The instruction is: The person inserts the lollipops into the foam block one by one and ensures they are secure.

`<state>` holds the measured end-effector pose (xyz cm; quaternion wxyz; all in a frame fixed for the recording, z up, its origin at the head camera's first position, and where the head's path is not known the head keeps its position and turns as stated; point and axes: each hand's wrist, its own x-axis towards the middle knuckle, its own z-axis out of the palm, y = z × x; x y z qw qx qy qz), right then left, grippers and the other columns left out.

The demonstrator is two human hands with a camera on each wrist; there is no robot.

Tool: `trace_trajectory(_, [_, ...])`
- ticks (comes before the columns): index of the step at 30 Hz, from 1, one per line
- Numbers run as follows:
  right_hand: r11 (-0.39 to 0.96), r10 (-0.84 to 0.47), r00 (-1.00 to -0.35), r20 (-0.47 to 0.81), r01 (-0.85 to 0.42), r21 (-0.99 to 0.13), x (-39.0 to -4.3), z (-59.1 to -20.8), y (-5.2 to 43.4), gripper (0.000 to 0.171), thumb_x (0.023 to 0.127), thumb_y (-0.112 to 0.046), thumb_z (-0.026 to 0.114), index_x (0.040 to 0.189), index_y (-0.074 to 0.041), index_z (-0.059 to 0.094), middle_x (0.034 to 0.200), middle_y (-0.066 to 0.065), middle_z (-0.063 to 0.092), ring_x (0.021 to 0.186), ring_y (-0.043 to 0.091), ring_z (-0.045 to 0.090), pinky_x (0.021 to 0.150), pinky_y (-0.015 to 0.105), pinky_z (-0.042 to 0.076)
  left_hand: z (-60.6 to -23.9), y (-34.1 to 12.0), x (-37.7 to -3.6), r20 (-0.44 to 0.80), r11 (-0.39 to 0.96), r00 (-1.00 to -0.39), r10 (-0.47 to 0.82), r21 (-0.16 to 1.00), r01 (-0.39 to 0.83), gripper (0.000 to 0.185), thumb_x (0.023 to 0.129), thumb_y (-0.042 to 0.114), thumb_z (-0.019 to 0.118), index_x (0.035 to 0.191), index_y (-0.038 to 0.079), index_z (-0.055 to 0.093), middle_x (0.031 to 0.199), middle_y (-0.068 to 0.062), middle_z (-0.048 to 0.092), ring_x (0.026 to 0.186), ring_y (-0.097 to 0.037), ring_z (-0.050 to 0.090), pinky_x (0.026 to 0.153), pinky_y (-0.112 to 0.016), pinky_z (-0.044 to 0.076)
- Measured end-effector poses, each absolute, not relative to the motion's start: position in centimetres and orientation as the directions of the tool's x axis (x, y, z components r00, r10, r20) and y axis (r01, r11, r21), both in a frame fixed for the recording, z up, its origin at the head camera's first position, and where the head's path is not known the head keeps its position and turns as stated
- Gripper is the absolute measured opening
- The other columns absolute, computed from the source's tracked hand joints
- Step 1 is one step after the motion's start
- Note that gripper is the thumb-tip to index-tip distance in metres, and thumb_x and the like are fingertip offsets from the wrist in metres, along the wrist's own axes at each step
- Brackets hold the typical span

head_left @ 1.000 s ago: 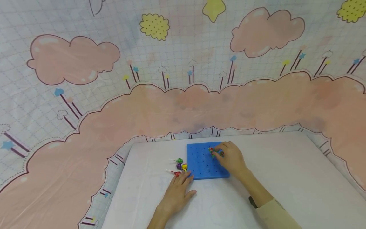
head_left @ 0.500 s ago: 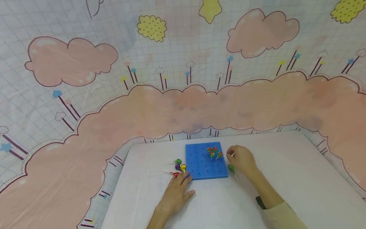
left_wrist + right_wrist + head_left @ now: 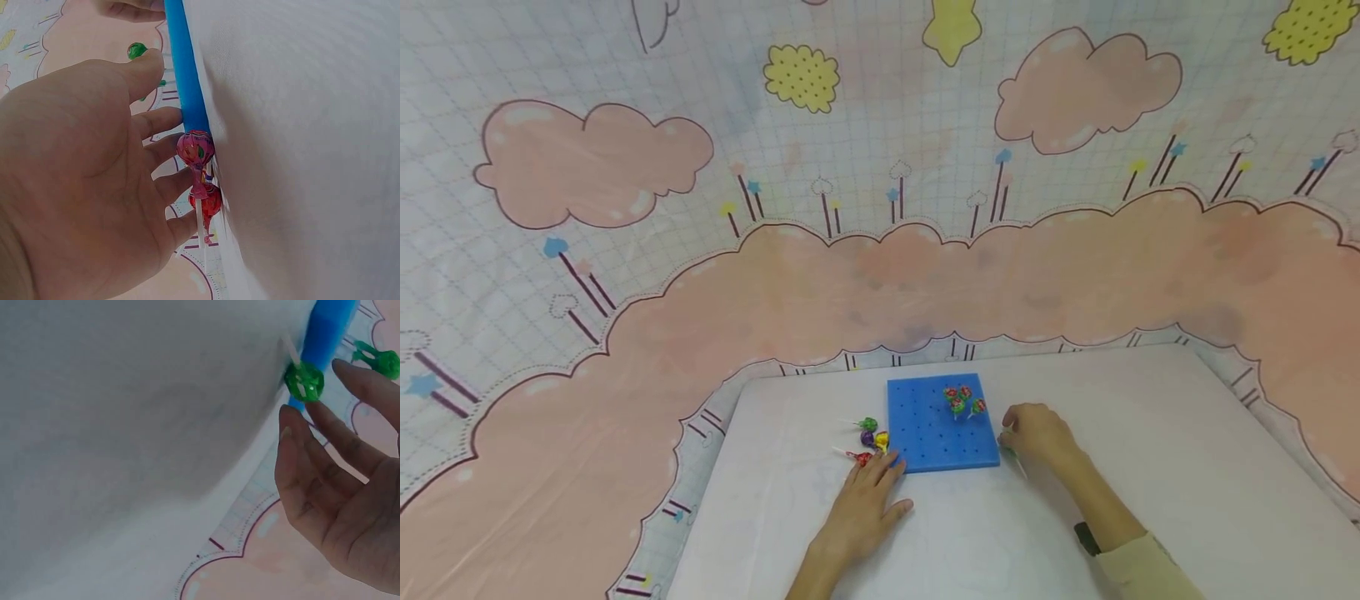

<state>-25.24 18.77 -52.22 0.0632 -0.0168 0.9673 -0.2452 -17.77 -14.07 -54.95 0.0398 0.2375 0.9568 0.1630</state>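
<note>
Pastel cartoon backdrop (image 3: 880, 208) behind and around the work: pale grid print, pink clouds with dark outlines, yellow dotted puffs, thin stems tipped with small stars and hearts. No readable writing or brand anywhere. White counter (image 3: 1150, 467) in front, smooth matte sheet with faint creases.

Blue peg board (image 3: 932, 437) lying flat near the far middle of the counter: square, foam-like, thick-edged, dotted with rows of small holes. Three wrapped lollipops (image 3: 962, 401) standing upright in holes near its far right corner, shiny red-and-green wrappers, thin white sticks.

Loose lollipops (image 3: 871, 437) in a small cluster on the counter just beside the board's left edge: green, purple, yellow and red round heads in crinkled foil-like wrap, white sticks pointing left.

Left hand (image 3: 867, 500) palm down on the counter at the board's near left corner, fingers straight and spread, holding nothing; fingertips (image 3: 172, 150) close to the pink lollipop (image 3: 195, 147) and the red lollipop (image 3: 206, 203), contact not clear, blue edge just beyond.

Right hand (image 3: 1037, 435) low over the counter just off the board's right edge, fingers relaxed and loosely extended, gripping nothing. Green lollipop (image 3: 304, 382) on the counter against the board's right edge, right by the fingertips (image 3: 289, 425), translucent round head, white stick; contact not clear. Dark band and pale sleeve at the right wrist.
</note>
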Motion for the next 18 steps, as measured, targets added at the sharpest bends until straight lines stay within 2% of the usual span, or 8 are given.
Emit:
trace_trajectory(6, [0.870, -0.074, -0.992, -0.099, -0.016, -0.493, -24.98, -52.60, 18.90, 0.020, 0.090, -0.017, 0.082, 0.104, -0.004, 0.076, 0.085, 0.003, 0.067, 0.076, 0.020, 0.061, 0.070, 0.040, 0.056, -55.03, -14.08, -17.64, 0.036, 0.819, -0.876, 0.481, 0.338, 0.463, 0.063, 0.106, 0.048, 0.056, 0.156, 0.012, 0.049, 0.166, -0.010, 0.038, 0.154, -0.038, 0.031, 0.121, -0.066, 0.027])
trace_trajectory(18, [0.843, -0.057, -0.995, -0.078, -0.006, -0.538, -25.12, -53.00, 18.83, 0.008, 0.090, -0.010, 0.079, 0.095, -0.004, 0.076, 0.083, 0.004, 0.070, 0.077, 0.022, 0.063, 0.076, 0.043, 0.060, -54.82, -14.09, -17.66, 0.046, 0.816, -0.874, 0.483, 0.338, 0.468, 0.062, 0.106, 0.047, 0.058, 0.155, 0.011, 0.049, 0.166, -0.010, 0.038, 0.154, -0.038, 0.031, 0.122, -0.064, 0.027])
